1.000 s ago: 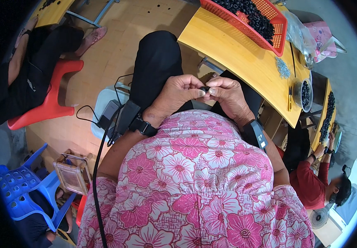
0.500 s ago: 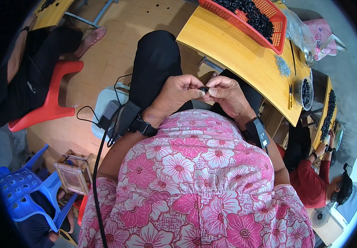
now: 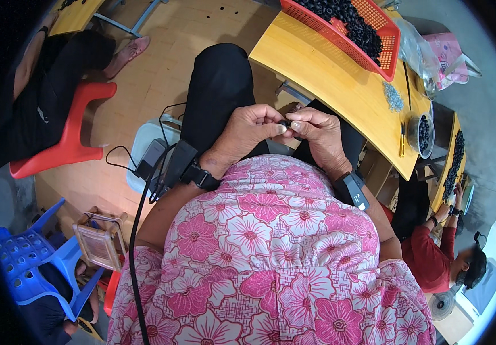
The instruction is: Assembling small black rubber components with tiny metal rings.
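Over my lap, my left hand [image 3: 248, 131] and my right hand [image 3: 318, 131] meet fingertip to fingertip. Between them is a small black part [image 3: 286, 123], pinched by the thumb and fingers of each hand. Most of it is covered by the fingertips, so its exact shape is hard to make out. To the right, on the yellow table [image 3: 317, 66], stands a clear round tub [image 3: 414, 137] of small black ring-like parts. A slim yellow-and-black tool [image 3: 402, 139] lies beside it, near a small heap of clear bits [image 3: 393, 96].
A red basket [image 3: 390, 73] full of black parts sits on the table's far side, near a plastic bag [image 3: 416, 49]. Cables run along my left arm. Red [image 3: 87, 109] and blue [image 3: 35, 267] plastic seats stand left. A co-worker in red [image 3: 429, 261] handles black parts at right.
My right thumb and fingers have shifted slightly around the black part; both hands stay together over my lap. The surroundings sit slightly differently in the view.
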`<state>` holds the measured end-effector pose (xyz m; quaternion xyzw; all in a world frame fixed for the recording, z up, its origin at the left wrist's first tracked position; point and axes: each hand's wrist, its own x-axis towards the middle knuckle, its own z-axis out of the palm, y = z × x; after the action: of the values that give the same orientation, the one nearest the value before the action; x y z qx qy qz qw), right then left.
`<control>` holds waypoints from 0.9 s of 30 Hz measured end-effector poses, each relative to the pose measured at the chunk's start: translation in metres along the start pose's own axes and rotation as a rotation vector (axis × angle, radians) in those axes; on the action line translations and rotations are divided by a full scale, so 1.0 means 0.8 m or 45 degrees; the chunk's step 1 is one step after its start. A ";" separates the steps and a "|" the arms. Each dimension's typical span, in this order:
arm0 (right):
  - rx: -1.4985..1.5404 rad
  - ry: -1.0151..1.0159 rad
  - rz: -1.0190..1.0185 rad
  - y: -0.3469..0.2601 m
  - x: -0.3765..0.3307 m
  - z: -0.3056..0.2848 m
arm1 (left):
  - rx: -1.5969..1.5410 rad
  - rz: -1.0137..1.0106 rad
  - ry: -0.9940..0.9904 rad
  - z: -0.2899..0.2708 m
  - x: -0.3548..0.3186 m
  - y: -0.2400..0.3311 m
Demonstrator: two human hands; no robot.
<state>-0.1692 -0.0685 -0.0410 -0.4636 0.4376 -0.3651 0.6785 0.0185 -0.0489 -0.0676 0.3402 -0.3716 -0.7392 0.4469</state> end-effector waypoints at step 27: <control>0.072 0.005 0.118 0.000 0.002 -0.002 | 0.049 0.031 0.003 -0.001 0.002 -0.003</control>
<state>-0.1702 -0.0703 -0.0414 -0.4226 0.4493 -0.3463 0.7068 0.0178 -0.0497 -0.0705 0.3451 -0.3892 -0.7262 0.4496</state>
